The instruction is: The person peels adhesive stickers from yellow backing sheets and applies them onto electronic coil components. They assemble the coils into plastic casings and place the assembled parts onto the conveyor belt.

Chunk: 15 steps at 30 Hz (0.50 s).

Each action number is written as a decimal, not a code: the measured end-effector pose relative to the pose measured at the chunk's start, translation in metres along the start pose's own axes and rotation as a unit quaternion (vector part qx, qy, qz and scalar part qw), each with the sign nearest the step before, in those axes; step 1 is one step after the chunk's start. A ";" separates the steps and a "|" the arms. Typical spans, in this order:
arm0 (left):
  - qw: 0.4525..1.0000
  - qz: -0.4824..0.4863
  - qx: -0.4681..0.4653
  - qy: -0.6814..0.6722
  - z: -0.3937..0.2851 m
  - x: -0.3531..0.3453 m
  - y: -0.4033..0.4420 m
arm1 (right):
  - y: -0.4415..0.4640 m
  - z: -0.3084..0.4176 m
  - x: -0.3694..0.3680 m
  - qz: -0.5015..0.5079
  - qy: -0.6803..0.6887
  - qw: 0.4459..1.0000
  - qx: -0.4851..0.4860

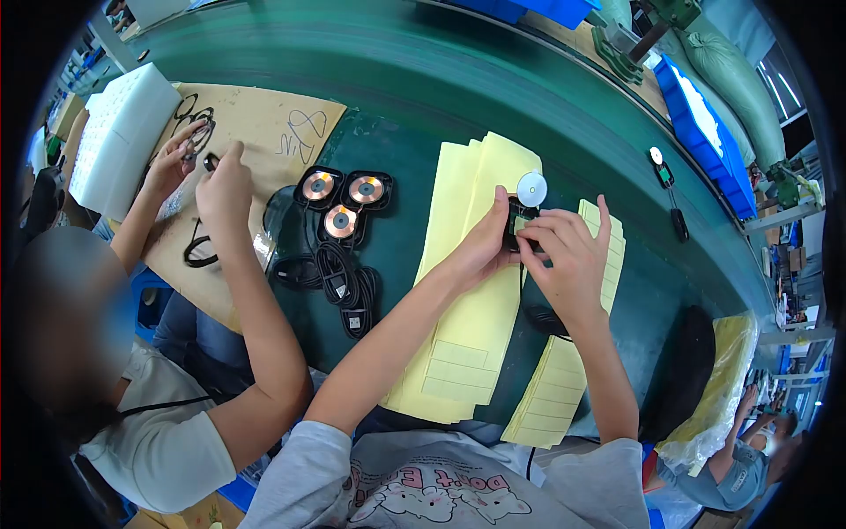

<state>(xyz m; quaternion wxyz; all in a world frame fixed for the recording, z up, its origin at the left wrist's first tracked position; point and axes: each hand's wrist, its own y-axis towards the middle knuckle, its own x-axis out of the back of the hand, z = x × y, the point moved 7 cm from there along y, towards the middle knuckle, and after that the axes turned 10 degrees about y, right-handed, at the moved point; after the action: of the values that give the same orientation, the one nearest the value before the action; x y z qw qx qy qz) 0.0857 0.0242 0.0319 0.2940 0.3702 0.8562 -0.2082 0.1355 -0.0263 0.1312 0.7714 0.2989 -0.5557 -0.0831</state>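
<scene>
My left hand (485, 236) is wrapped round a small black folding device (510, 231) with a round white disc (531, 189) standing up at its far end; it looks like a wireless charger. The bent fingers of my right hand (564, 256) meet the device's near part, thumb and fingertip closed at a small pale-yellow piece (522, 223), with the little finger raised. A black cable hangs below the device. Both hands are above a stack of yellow label sheets (463, 344); a narrower stack of yellow sheets (548, 392) lies under my right forearm.
Left of the sheets lie black chargers with copper coils (341, 222) and coiled black cables (339, 278). A co-worker's hands (220, 189) handle black parts over cardboard (273, 132). Another white-disc device (661, 167) lies right, near a blue tray (705, 132). A green belt (379, 66) runs behind.
</scene>
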 end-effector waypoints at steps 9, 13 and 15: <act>0.999 0.016 -0.026 0.033 -0.001 -0.004 -0.001 | 0.006 -0.004 -0.003 0.013 0.032 0.999 -0.017; 0.997 0.031 -0.036 0.057 0.000 -0.005 0.001 | 0.002 -0.017 -0.007 0.006 0.121 0.988 -0.096; 0.996 0.025 -0.030 0.074 0.000 -0.004 0.001 | -0.001 -0.024 -0.011 0.016 0.174 0.971 -0.161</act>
<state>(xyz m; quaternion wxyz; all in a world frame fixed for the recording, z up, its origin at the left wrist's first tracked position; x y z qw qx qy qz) 0.0883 0.0224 0.0340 0.2459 0.3971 0.8719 -0.1470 0.1531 -0.0135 0.1162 0.8953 0.1720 -0.3971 -0.1060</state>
